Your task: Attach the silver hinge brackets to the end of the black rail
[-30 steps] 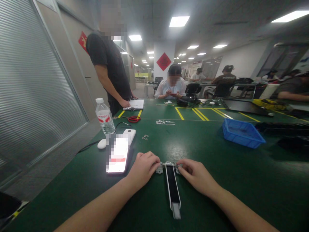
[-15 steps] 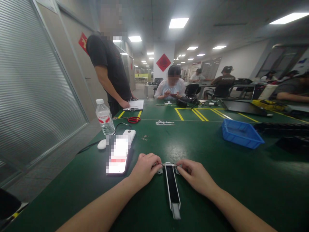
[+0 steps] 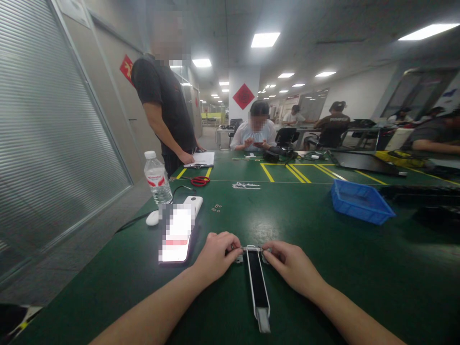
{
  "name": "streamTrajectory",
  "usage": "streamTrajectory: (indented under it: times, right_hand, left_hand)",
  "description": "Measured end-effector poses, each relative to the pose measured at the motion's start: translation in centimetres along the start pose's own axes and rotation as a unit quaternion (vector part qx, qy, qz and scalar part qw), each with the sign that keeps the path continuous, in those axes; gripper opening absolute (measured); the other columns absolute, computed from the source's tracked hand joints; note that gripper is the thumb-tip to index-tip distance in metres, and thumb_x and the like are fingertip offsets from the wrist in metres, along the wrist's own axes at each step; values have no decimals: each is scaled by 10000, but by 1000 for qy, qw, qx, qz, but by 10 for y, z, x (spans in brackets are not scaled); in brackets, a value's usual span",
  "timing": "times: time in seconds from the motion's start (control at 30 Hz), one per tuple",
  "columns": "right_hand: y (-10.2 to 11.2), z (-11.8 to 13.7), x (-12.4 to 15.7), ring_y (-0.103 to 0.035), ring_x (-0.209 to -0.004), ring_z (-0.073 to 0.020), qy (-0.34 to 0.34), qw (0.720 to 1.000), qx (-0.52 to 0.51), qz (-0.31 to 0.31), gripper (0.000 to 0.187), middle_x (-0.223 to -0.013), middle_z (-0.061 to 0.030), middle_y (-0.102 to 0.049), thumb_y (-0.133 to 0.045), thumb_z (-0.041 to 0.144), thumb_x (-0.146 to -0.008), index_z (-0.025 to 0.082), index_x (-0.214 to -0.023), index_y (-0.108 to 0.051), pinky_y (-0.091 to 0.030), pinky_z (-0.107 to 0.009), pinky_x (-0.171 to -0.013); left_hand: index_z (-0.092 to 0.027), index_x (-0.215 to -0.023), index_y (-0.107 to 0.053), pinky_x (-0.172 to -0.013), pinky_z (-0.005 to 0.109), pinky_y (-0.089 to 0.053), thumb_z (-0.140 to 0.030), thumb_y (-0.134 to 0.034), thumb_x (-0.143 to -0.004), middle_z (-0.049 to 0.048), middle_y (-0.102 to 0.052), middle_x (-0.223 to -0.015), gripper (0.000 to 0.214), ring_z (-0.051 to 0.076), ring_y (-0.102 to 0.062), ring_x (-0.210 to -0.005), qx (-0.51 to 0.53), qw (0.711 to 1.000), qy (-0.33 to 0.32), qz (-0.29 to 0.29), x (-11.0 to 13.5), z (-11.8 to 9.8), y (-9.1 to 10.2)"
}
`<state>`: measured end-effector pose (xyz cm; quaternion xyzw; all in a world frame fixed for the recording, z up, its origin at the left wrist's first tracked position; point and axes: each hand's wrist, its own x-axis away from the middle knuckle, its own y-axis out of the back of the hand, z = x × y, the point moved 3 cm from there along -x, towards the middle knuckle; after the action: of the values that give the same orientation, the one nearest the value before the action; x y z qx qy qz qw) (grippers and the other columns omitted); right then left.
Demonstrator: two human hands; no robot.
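A long narrow black strip in a silver metal frame (image 3: 258, 282) lies on the green table (image 3: 323, 268), pointing away from me. My left hand (image 3: 215, 255) is curled at its far left corner, fingers pinched on a small metal bracket there. My right hand (image 3: 289, 264) pinches the matching far right corner. A thin metal bar (image 3: 252, 248) runs between the two hands across the strip's far end.
A lit phone (image 3: 176, 235) lies left of my hands, with a white mouse (image 3: 152, 218), a water bottle (image 3: 157, 178), red scissors (image 3: 200, 180) and small metal rings (image 3: 216, 208) beyond. A blue tray (image 3: 360, 201) sits at right. A person in black stands at the far left; others sit behind.
Both hands stay pinched on the strip's far end. The view has tilted up slightly, so everything sits a little lower in the picture.
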<state>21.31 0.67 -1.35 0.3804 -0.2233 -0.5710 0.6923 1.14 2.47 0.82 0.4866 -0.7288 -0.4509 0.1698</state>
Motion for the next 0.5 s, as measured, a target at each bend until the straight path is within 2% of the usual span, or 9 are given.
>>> streamTrajectory:
  times: [0.5]
  right_hand:
    - [1,3,-1,-563,-625,-152,-10,1000,9,-9,209,-679,6,-628,-490,295,-876,245,-909,-690,-374,-245,-587]
  left_hand:
    - [-190,-803,-641,-796,324,-354,-198,-629,-802,-22,-641,-787,14,152,-584,-761,6,1000,13,-18,0,-4,2]
